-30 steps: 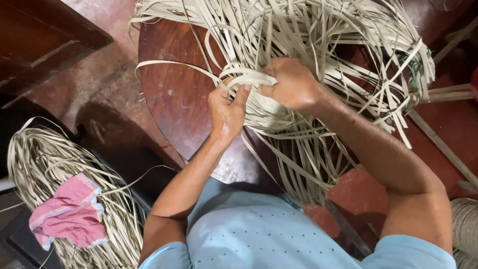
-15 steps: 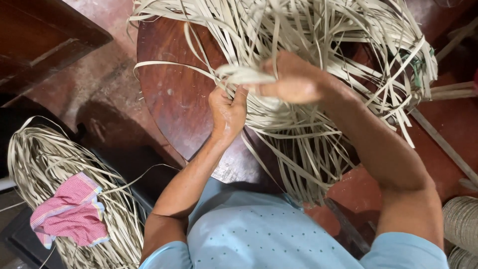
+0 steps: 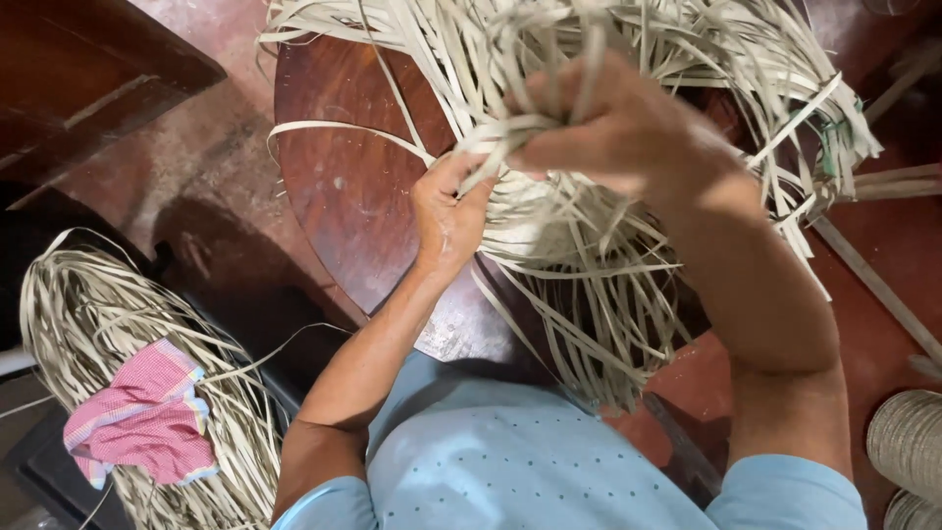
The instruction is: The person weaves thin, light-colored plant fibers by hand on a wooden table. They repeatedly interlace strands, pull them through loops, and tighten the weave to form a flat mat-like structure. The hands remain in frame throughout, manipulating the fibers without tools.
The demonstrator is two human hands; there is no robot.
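- My left hand pinches a few pale flat strips out of the big bundle of strips, thumb and fingers closed on them at the bundle's left edge.
- My right hand is raised closer to the camera and blurred; it is clenched around a thick gather of the same strips, which run out between my fingers.
- The bundle lies across the round wooden table, with loose ends hanging off the near edge towards my lap.
- Judging by how it lies, the sorting is at an early point: most of the bundle is one tangled mass, and only the small lot in my hands is separated.
- Count: one bundle on the table, and one second heap of strips on the floor to my left, well apart.
- One pink checked cloth rests on that floor heap.
- One coiled woven roll shows at the right edge, partly cut off.
- The strips themselves are too many to count.
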